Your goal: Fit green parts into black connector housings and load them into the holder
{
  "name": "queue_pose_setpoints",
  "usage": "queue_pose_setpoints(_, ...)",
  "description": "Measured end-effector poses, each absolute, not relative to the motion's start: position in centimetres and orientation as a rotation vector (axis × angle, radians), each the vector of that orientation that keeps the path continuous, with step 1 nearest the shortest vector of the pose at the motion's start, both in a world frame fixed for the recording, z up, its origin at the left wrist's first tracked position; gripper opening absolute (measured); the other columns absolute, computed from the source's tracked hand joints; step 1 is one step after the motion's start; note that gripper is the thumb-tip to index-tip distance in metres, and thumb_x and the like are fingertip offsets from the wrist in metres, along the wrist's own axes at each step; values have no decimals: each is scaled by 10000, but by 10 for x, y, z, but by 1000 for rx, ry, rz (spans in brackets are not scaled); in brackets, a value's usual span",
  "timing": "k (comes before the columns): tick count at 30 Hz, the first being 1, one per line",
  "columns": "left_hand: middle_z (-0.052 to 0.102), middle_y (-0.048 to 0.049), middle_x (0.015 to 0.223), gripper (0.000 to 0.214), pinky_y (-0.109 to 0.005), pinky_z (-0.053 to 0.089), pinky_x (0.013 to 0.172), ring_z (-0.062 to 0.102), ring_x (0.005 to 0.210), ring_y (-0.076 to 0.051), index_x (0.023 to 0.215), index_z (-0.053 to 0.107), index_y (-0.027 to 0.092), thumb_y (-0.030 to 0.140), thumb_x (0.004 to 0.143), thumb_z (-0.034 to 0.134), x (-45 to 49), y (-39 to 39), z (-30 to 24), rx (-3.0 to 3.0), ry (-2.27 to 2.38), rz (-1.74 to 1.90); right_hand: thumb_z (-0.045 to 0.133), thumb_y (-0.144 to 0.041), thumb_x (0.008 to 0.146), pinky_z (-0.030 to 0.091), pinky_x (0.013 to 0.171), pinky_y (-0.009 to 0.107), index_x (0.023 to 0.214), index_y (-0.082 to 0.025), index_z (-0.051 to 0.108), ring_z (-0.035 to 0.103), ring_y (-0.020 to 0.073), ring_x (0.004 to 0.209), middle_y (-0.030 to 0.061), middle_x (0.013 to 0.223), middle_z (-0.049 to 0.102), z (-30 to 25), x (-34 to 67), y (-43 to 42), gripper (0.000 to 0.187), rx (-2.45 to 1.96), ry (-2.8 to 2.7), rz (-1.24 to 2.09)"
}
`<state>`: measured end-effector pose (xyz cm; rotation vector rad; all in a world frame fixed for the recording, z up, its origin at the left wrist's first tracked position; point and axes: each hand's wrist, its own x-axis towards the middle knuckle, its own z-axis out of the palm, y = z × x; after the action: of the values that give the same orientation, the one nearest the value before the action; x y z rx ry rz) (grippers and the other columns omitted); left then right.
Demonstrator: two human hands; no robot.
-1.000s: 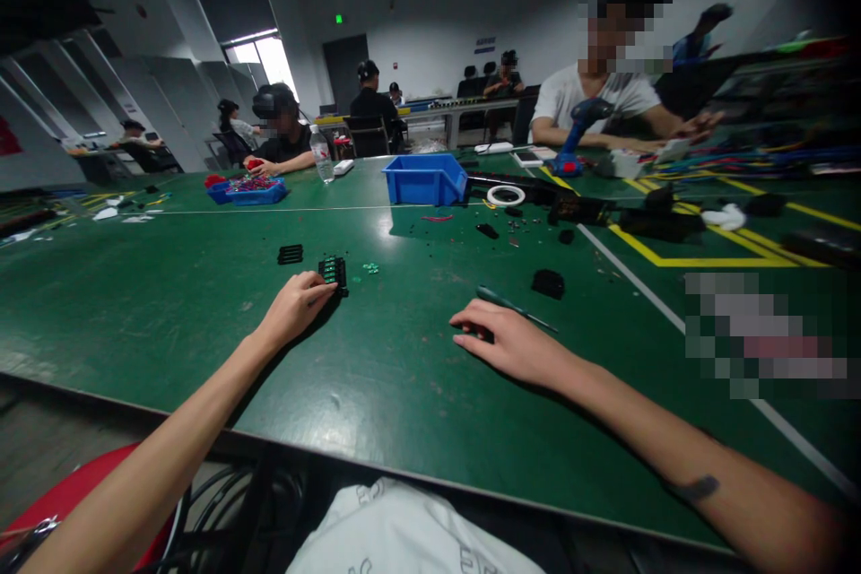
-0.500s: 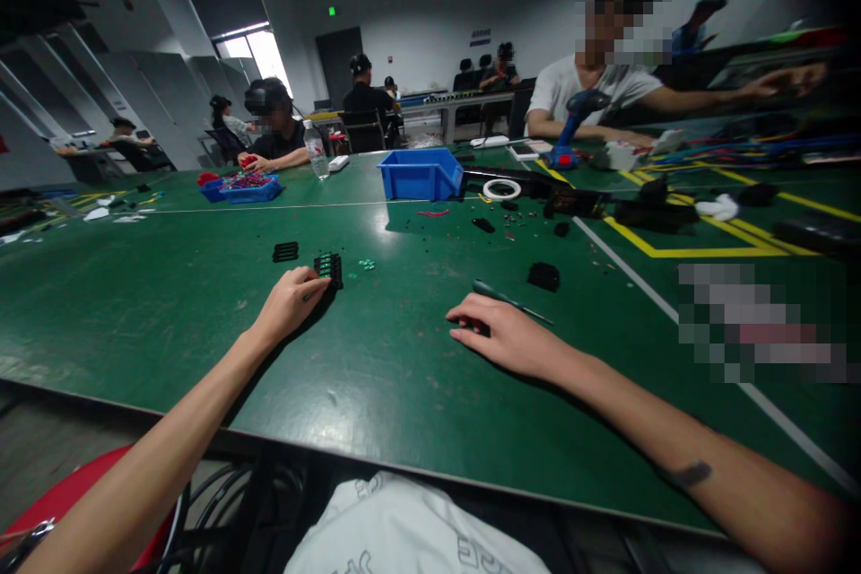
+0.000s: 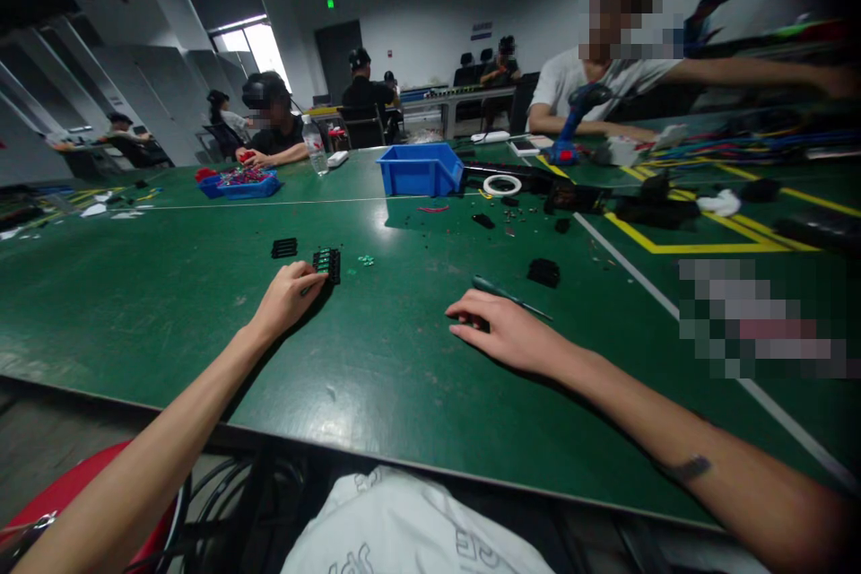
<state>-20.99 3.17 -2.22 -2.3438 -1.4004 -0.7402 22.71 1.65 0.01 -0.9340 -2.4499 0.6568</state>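
My left hand (image 3: pixel 291 291) has its fingertips closed on the near edge of a black slotted plastic piece (image 3: pixel 327 262), which shows green between its bars and lies on the table. Just beyond that hand is a second, flat black slotted piece (image 3: pixel 284 247). A small scatter of green bits (image 3: pixel 366 260) lies right of the held piece. My right hand (image 3: pixel 501 327) rests on the tabletop, thumb and fingers apart, with nothing in it. Behind its knuckles lies a dark green-handled screwdriver (image 3: pixel 511 296), partly hidden by the hand. Farther right sits a stack of black pieces (image 3: pixel 543 272).
A blue bin (image 3: pixel 421 172) stands at mid-table, beside a white ring (image 3: pixel 501 186) and scattered small parts. Blue trays (image 3: pixel 248 184), a water bottle (image 3: pixel 315 146) and a blue power drill (image 3: pixel 575 126) stand farther back. Co-workers sit across the table; one (image 3: pixel 571 94) reaches right.
Both my hands and the parts stay nearly in place, with a slight shift of the view. The co-worker at the upper right has stretched an arm farther right.
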Motion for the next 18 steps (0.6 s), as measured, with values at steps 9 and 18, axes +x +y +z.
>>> queue_pose_setpoints(9,664,-83,972,264,-354,476,800,612,878,-206,1078,788,240,340,1020,551,-213,32,-25,-2332,-1420,-752,598,-333,977,514,792,331,1170,-193,708,640,186,864,75,1042,660,-1,227,17,262,-939,-2451,656)
queue_pose_setpoints(18,659,-88,973,286,-357,494,798,613,886,-211,1103,787,248,356,1025,534,-213,35,-23,-2355,-1444,-763,593,-343,979,512,782,329,1167,-199,712,639,185,854,72,1022,661,-1,227,17,265,-932,-2450,648)
